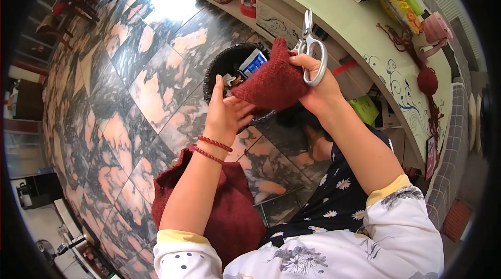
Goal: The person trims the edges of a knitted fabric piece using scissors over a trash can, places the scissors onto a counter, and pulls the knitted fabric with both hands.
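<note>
A dark red knitted piece (274,81) is held up in front of me above a waste bin. My right hand (321,91) pinches its right side and also keeps a pair of silver scissors (319,52), blades pointing up. My left hand (228,109) is at the lower left edge of the knitting, thumb apart and fingers stretched out. Whether its fingertips touch the fabric I cannot tell. A larger dark red knitted part (235,206) hangs down by my lap, below my left forearm; any link to the held piece is hidden.
Under the knitting stands a black-lined bin (214,65) with a blue packet (253,63) inside. A pale table (360,34) curves along the right, bearing a red yarn ball (428,81), a pink cup (436,28) and packets. Marble tiles (130,81) cover the floor.
</note>
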A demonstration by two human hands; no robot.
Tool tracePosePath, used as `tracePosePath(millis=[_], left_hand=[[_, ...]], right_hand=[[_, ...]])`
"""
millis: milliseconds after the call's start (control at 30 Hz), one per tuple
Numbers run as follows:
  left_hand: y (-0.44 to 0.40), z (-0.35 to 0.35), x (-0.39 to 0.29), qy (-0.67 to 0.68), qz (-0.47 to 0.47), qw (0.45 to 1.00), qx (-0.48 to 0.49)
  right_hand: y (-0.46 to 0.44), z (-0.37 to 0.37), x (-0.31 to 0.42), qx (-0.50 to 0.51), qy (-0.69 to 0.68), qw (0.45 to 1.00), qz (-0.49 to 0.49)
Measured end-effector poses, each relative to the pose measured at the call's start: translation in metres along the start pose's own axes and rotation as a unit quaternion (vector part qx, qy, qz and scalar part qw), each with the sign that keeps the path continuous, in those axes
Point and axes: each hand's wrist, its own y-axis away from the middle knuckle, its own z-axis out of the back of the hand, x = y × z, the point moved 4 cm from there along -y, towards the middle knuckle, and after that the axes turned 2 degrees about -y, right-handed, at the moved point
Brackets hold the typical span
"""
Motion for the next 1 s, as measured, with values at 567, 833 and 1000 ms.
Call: tracePosePath(millis=[567,833,1000], left_hand=[[0.043,-0.015,-0.044,-0.071,-0.293,0.952,0.051],[0.049,-0.029,-0.026,-0.146,-0.222,0.956,0.123],[0.047,-0.022,-0.027,-0.158,-0.258,0.951,0.069]], right_hand=[[0.005,0.004,0.015,-0.16,0.242,0.94,0.177],[0.009,-0.037,-0.016,-0.007,0.442,0.893,0.082],[0.008,-0.037,-0.031,0.034,0.408,0.912,0.013]])
